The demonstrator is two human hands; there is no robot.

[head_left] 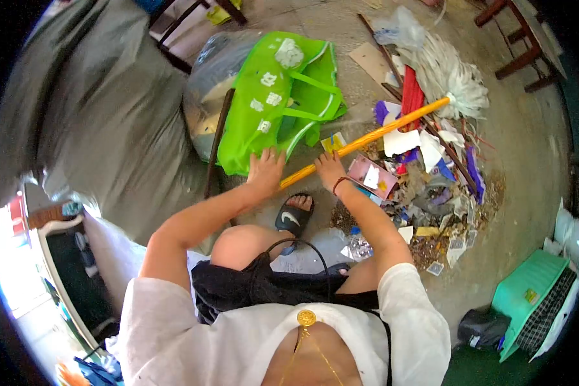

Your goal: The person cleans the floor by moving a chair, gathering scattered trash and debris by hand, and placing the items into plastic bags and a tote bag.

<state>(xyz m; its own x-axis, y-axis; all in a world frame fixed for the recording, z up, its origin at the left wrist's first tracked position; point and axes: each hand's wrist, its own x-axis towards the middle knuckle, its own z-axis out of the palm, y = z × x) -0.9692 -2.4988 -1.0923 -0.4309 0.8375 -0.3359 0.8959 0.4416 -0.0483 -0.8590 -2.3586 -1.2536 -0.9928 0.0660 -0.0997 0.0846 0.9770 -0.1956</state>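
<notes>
A bright green bag (257, 96) with white printed patches and green straps lies on the floor in front of me. My left hand (267, 170) is at its lower edge, fingers bent over the green material. To the right, my right hand (330, 170) lies across the yellow-orange handle of a mop (392, 126), with its fingers over the shaft. The handle slants up to a white stringy head (447, 74). Its lower end goes out of sight beside my left wrist. Just beyond my right fingers is a small yellow card (333, 142).
Mixed litter (431, 199) is heaped on the right, with a pink box (372, 177) at its near side. A large grey covered bulk (116, 116) fills the left. A filled clear plastic bag (209, 96) sits behind the green bag. A green bin (527, 296) stands lower right.
</notes>
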